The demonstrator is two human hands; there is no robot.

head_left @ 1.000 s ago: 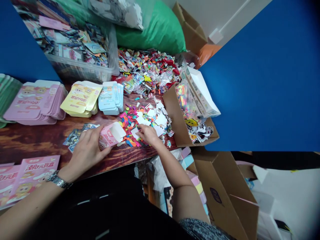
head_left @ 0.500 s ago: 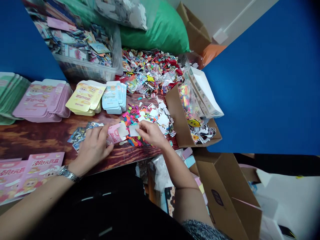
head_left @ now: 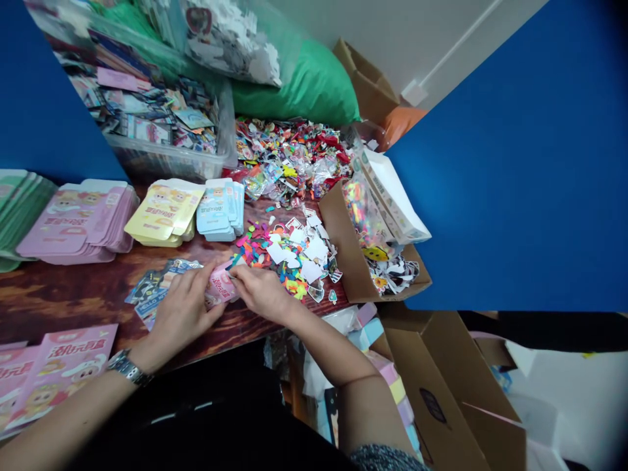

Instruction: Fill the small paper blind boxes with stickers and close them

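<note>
My left hand (head_left: 184,304) is closed around a small pink printed box (head_left: 219,288), which lies on its side just above the table. At the box's right end are the pinched fingers of my right hand (head_left: 260,291); what they hold there is hidden. Under and beyond my left hand lie several blue printed cards (head_left: 150,294), one reading "HELLO". Just past my right hand spreads a heap of small colourful pieces (head_left: 255,245), with white paper stickers (head_left: 314,248) on its right side.
Stacks of green (head_left: 24,209), purple (head_left: 73,219), yellow (head_left: 164,209) and blue flat boxes (head_left: 220,209) line the table's back. Behind are a clear bin of cards (head_left: 171,160) and a trinket pile (head_left: 294,157). Cardboard boxes (head_left: 338,242) stand right; pink printed packs (head_left: 73,360) lie front left.
My right hand has moved left to the pink box's open end, and the white card it held no longer shows. My left hand keeps its hold. The view has tilted slightly.
</note>
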